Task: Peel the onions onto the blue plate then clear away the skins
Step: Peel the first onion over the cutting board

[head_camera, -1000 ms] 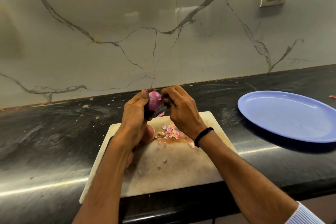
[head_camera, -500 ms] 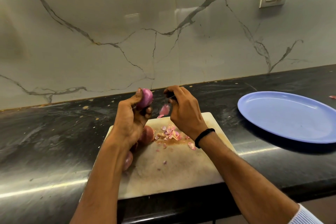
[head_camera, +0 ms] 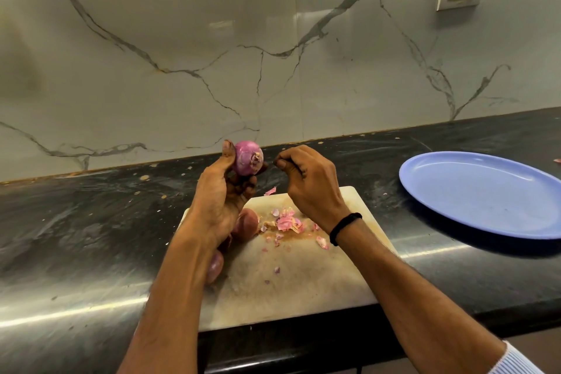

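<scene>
Pink strip of skin seen under the right fingertips half a second ago is gone from there, and the onion (head_camera: 247, 161) now shows its pale scarred end to the camera. Left hand (head_camera: 218, 200) grips the onion, thumb up its left side and fingers curled beneath, holding it above the far edge of the cutting board (head_camera: 303, 282). Right hand (head_camera: 309, 188) is just beside the onion with curled fingers and pinched tips; cannot tell if anything is between them. Black wristband (head_camera: 344, 226) on the right wrist. One skin piece (head_camera: 270, 191) at the board's far edge, a pile of skins (head_camera: 287, 223) mid-board. Two unpeeled onions (head_camera: 246, 223) lie on the board, partly hidden by the left forearm. Blue plate (head_camera: 485, 191) sits well right on the dark counter (head_camera: 91, 222).
</scene>
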`<state>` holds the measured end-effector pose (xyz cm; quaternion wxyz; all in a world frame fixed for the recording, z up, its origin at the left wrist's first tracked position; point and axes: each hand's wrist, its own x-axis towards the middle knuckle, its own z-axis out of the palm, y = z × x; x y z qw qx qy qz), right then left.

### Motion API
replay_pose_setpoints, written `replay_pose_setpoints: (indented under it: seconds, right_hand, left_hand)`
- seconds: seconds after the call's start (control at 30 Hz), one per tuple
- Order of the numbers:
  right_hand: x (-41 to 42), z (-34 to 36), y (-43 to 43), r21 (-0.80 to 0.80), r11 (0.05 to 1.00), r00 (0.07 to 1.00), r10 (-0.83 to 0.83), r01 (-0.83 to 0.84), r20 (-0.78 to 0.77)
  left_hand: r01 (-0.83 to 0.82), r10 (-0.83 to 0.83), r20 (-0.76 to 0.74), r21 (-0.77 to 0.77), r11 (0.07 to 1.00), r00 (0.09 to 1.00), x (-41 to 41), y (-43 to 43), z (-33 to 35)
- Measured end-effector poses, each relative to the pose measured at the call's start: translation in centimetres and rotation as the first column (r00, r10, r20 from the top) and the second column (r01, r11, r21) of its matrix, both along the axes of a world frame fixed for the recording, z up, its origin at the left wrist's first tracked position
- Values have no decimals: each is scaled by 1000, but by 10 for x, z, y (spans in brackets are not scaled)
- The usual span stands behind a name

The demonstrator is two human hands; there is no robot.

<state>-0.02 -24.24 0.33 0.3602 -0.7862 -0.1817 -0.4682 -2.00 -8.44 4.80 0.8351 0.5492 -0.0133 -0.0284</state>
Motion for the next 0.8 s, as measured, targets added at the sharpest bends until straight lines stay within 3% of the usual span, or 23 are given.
replay_pose_setpoints:
  seconds: [0.33, 0.5, 0.8]
  right_hand:
    - [-4, 2, 3, 9, 999, 999, 41, -40, -18]
    - [-6, 5, 3, 57, 997, 998, 58, -60, 34]
    - [-3, 2, 0, 2, 999, 995, 36, -37, 94]
  left_hand:
    - [37, -34, 33, -95, 995, 999, -3, 0, 0]
    - [57, -53, 58, -69, 996, 997, 0, 0, -2]
    - [106, -113, 144, 56, 993, 983, 5, 1, -8]
